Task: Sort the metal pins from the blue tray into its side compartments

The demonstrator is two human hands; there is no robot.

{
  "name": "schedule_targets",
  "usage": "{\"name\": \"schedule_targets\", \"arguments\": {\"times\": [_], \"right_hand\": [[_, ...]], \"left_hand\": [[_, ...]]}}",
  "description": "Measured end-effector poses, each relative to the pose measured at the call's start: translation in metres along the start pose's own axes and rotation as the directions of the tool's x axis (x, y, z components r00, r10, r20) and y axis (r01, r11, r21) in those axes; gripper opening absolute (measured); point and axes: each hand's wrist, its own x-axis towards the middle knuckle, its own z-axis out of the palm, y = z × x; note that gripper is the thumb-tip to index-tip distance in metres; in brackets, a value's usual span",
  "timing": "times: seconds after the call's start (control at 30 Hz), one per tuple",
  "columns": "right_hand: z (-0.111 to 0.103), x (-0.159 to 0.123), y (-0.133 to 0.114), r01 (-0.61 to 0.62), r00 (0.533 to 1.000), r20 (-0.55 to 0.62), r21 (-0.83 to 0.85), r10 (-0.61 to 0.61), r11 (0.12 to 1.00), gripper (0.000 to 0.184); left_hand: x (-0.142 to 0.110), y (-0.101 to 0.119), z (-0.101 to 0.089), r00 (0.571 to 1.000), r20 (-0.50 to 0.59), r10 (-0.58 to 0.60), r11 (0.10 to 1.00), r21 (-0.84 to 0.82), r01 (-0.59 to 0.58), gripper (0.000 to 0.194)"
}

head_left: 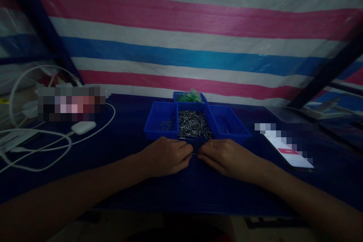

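Left hand [173, 155]: curled, thumb and fingertips pinched closed on one end of a thin metal piece [194, 154]
Right hand [222, 155]: curled likewise, pinching the other end, a ring [211, 145] on one finger
Thin metal piece: lies crosswise in the gap between both hands; whether it touches the blue table [181, 196], I cannot tell
Metal pile [194, 124]: many slim pieces, just beyond the hands, between two bins
Left bin [161, 135]: a few slim pieces inside
Right bin [235, 135]: a couple inside
Phone [289, 151]: screen lit, to the right hand's right
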Motion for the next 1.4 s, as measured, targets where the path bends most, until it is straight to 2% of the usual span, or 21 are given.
{"name": "schedule_targets", "arguments": {"times": [0.3, 0.5, 0.77, 0.9, 1.17, 1.27, 1.4], "right_hand": [[-0.0004, -0.0002, 0.0005, -0.051, 0.998, -0.034, -0.03, 0.05, 0.998, 0.02], [0.003, 0.0009, 0.0004, -0.041, 0.999, -0.029, -0.014, 0.041, 0.999, 0.02], [0.0056, 0.0011, 0.0012, -0.014, 0.999, -0.038, -0.006, 0.014, 1.0, 0.024], [0.0066, 0.0018, 0.0002, -0.01, 1.0, -0.021, 0.012, 0.01, 1.0, 0.025], [0.0014, 0.0016, 0.001, -0.044, 0.999, -0.021, 0.04, 0.045, 0.998, 0.024], [-0.0006, 0.0006, 0.0014, -0.062, 0.998, -0.02, 0.056, 0.063, 0.997, 0.024], [-0.0005, 0.0002, 0.0008, -0.028, 0.999, -0.015, 0.067, 0.029, 0.997, 0.025]], "left_hand": [[-0.0007, -0.002, -0.0001, 0.999, -0.016, -0.028, 0.999, 0.028, 0.028, 0.017], [-0.0007, -0.0009, -0.0008, 0.991, -0.129, 0.041, 0.998, 0.052, -0.035, 0.023], [-0.0024, -0.0034, -0.0014, 0.97, -0.205, 0.133, 0.991, 0.043, -0.126, 0.022], [-0.0019, -0.0019, -0.002, 0.967, -0.177, 0.181, 0.983, 0.027, -0.179, 0.019], [0.0005, -0.0001, -0.0018, 0.982, -0.153, 0.11, 0.987, -0.098, -0.126, 0.007], [-0.0001, -0.0008, -0.0012, 0.992, -0.102, 0.069, 0.996, -0.052, -0.075, 0.007], [-0.001, -0.0018, 0.001, 0.997, -0.062, 0.042, 0.999, 0.022, -0.04, 0.009]]}}
